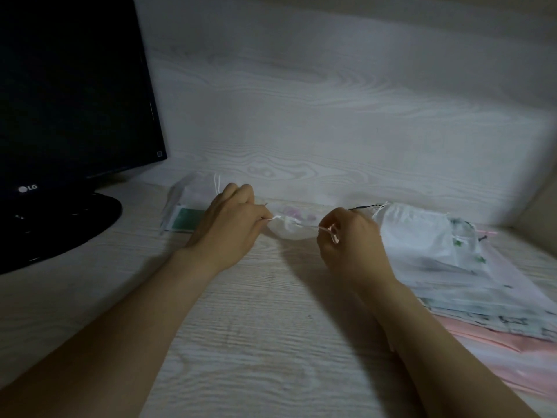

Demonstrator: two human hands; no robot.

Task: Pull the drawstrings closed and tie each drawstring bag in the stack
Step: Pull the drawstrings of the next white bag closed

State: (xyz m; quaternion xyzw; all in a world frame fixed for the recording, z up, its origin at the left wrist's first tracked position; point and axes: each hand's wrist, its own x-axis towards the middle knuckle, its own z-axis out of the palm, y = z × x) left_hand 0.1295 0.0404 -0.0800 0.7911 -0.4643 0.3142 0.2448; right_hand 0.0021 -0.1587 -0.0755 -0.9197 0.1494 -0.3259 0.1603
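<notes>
We see a small white drawstring bag [289, 230] on the table [256, 327], between the fingers of both hands. The left hand [232, 224] pinches a white drawstring [278, 218]. The right hand [351, 239], fingers curled, pinches the other string [330, 233]. Just right of the right fingers lies the stack of bags [437, 267]. Behind the left fingers lie more bags [190, 203], and farther left stands a dark monitor [60, 101].
</notes>
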